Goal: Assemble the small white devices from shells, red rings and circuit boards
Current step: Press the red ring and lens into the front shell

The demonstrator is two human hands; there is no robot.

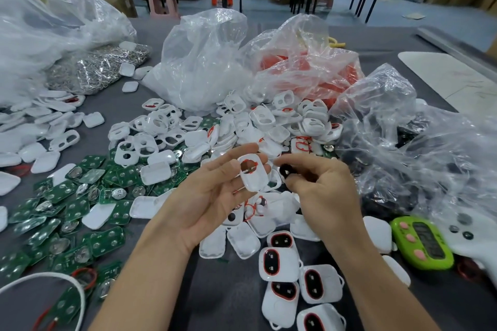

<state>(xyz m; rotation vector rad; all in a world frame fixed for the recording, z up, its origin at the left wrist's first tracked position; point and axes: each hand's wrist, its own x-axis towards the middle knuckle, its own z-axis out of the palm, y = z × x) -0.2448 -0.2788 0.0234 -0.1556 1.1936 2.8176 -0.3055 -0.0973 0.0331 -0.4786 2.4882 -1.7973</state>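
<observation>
Holding entry: white shell (254, 179), red ring (249, 172) at its opening, pinched in left hand (212, 196) above worktop (228, 290) centre. Right hand (322, 191) pinches small black piece (286, 170) just right of it. Advised: square the piece to the opening before pressing.

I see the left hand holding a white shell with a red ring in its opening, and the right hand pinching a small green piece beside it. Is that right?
Not quite. In the head view the left hand holds the white shell with the red ring in its opening, but the small piece the right hand pinches beside it is black, not green.
</observation>
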